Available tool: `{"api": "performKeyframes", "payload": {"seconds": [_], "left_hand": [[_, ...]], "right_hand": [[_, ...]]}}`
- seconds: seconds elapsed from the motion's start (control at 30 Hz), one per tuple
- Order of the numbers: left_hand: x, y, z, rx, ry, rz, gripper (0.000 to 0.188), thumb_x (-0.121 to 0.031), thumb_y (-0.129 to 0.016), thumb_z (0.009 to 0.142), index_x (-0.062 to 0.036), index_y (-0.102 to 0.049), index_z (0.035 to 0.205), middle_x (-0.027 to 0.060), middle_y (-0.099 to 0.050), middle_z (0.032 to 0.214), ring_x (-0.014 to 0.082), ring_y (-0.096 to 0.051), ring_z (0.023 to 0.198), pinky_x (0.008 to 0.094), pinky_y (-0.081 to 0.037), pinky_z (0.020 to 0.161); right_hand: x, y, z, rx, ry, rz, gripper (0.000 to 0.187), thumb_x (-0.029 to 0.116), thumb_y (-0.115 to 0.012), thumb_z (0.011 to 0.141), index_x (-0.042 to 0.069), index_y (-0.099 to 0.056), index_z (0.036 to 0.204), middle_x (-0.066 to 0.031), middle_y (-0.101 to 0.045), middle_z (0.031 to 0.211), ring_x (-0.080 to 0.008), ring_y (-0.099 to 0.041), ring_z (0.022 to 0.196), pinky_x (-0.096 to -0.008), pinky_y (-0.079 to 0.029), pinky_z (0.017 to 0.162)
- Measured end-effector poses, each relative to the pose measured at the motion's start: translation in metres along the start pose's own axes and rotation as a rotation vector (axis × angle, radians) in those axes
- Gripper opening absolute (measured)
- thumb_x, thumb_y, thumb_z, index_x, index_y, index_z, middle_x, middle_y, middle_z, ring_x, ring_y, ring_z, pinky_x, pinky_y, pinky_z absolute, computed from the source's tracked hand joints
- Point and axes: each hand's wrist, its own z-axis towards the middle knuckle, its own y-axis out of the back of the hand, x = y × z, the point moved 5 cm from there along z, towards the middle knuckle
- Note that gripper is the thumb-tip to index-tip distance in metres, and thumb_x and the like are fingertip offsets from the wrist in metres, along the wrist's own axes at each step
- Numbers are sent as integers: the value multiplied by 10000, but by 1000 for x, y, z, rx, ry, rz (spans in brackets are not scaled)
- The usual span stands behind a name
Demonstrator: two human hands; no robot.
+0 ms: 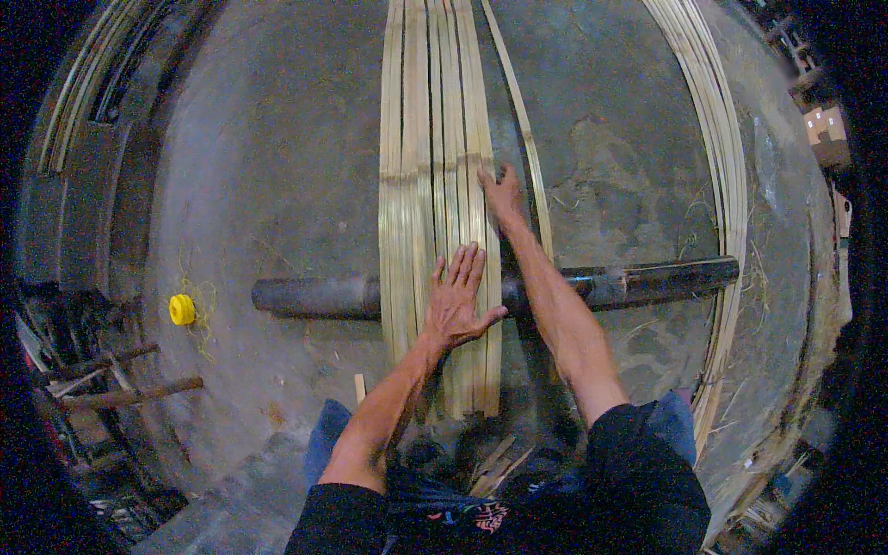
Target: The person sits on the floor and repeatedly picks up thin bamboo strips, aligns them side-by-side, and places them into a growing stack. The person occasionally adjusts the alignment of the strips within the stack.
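Several long, pale bamboo strips lie side by side in front of me, running away from me across a dark round pole. My left hand rests flat on the strips near the pole, fingers stretched and thumb out to the right. Farther along, my right hand touches the right edge of the same strips with its fingers apart. A single bamboo strip lies separately, just to the right of that hand.
Another bundle of long strips runs along the right, past the pole's right end. A yellow roll of twine sits on the concrete floor at left. Wooden poles stick out at the lower left.
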Motion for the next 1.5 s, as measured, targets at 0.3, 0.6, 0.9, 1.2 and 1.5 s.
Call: {"api": "performKeyframes", "payload": {"seconds": [0.3,0.6,0.9,1.2,1.5], "left_hand": [[11,4,-11,-188,15,-346,574,-305,-457,727,4,-284,1178,165,-280,1238,286,-216,1175,425,-95,970],[47,5,-32,-85,31,71,439,-242,-375,796,-36,-322,1180,86,-269,1263,260,-181,1192,435,-102,973],[61,11,-39,-112,-9,29,496,-266,-379,791,-51,-255,1221,59,-230,1289,222,-179,1198,383,-105,983],[61,21,-42,-161,15,-30,519,-306,-434,755,-85,-301,1205,44,-240,1285,207,-202,1189,373,-114,982],[62,21,-42,-160,26,-44,506,-310,-462,738,-91,-342,1178,51,-256,1275,212,-197,1189,380,-115,978]], "right_hand": [[34,46,-106,211,513,-338,232,214,-499,711,97,-578,895,-149,-430,1037,-313,-394,963,-395,-346,796],[48,35,-123,252,643,-580,232,234,-544,664,87,-554,843,-124,-452,944,-273,-419,896,-410,-329,720],[61,17,-127,308,504,-649,265,191,-569,631,-22,-516,780,-168,-513,770,-312,-513,669,-417,-385,561],[48,27,-130,348,201,-213,221,103,-488,647,-40,-551,803,-207,-545,701,-292,-557,669,-344,-432,607],[32,22,-124,387,165,-154,362,94,-515,663,-14,-494,1008,-158,-561,706,-235,-556,660,-312,-436,615]]}}
